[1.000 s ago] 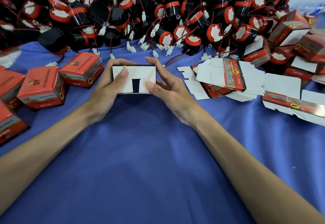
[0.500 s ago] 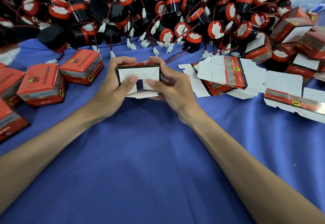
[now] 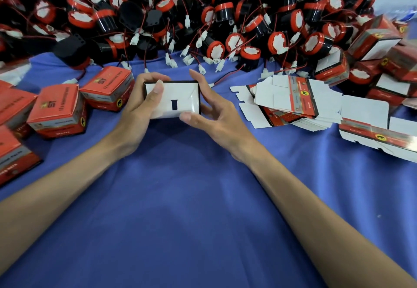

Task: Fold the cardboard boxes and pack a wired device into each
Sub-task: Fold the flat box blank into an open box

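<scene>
A small cardboard box (image 3: 178,98) is held between both hands above the blue cloth, its white folded flaps facing me with a dark slot in the middle. My left hand (image 3: 140,111) grips its left side, thumb pressed on the white face. My right hand (image 3: 212,116) holds the right side, thumb at the lower edge and fingers behind the far edge. A big heap of black-and-red wired devices (image 3: 214,21) with white connectors fills the back of the table.
A stack of flat unfolded box blanks (image 3: 295,104) lies to the right, with more blanks (image 3: 374,134) beyond. Closed red boxes (image 3: 58,111) sit at the left, others at the far right (image 3: 374,43). The blue cloth (image 3: 191,208) covers the table.
The box's bottom flaps have gone from partly loose to folded flat with a slot showing. Both hands shifted their hold slightly, and the box sits a little lower.
</scene>
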Tool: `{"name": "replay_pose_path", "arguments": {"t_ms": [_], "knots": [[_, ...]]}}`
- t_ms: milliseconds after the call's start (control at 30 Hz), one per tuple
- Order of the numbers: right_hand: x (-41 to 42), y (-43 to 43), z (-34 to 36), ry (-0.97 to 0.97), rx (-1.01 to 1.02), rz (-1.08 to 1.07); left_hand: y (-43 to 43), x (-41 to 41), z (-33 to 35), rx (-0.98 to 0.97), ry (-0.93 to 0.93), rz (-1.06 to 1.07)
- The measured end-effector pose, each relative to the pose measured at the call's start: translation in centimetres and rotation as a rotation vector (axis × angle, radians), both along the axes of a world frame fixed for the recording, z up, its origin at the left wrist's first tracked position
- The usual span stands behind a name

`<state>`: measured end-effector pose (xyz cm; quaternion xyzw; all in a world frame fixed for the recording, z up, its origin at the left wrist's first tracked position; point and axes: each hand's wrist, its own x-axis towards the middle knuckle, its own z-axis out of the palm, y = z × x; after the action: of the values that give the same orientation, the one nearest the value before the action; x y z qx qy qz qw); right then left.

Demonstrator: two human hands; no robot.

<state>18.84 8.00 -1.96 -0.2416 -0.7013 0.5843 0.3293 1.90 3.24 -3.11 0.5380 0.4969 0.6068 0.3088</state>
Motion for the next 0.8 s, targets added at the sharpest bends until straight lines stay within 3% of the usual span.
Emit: {"name": "replay_pose_path", "arguments": {"t_ms": [167,333,400,600,800], "knots": [[-0.3,-0.2,-0.2,0.132,-0.092,-0.086,-0.5,0.4,0.0,0.007,0.062,-0.073],[-0.9,-0.9,-0.2,0.263,-0.213,-0.140,-0.6,0.9,-0.4,0.104,0.404,0.003],[-1.3,-1.1,-0.4,0.296,-0.250,-0.170,-0.6,0.9,-0.4,0.156,0.460,0.030],[-2.2,-1.3,-1.0,0.374,-0.407,-0.101,-0.4,0.8,-0.3,0.245,0.437,0.065],[-1.9,-1.4,-0.8,0.329,-0.307,-0.089,-0.5,0.8,-0.2,0.266,0.374,0.050]]}}
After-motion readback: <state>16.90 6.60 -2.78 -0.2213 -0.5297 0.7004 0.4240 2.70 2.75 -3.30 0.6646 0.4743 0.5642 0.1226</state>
